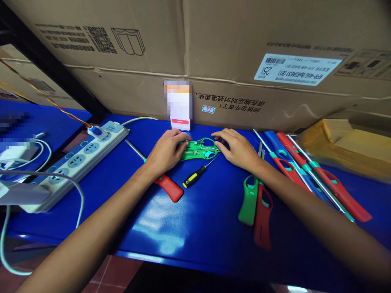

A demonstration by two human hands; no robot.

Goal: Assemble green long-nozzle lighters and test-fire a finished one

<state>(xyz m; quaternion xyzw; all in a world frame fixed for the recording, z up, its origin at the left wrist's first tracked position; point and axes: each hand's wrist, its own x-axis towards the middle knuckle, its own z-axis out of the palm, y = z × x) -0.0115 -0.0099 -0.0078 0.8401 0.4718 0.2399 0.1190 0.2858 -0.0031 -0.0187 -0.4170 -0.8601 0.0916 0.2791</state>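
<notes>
While my left hand (166, 150) pinches the opened green plastic lighter casing (193, 155) on the blue counter (207, 228), uneven pressure could dislodge pale inner parts (196, 152); whether my right hand (233, 149) grips is unclear.

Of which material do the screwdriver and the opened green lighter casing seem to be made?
Screwdriver: smooth-looking dark handle with yellow patch, perhaps plastic or rubber; thin greyish shaft, likely steel. Green lighter casing: probably smooth moulded plastic, by its even colour and thin rims.

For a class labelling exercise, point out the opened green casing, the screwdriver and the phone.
Opened green casing (195, 155): head view, on its lower side.
Screwdriver (196, 176): head view, on its handle.
Phone (180, 106): head view, on its screen.
</notes>
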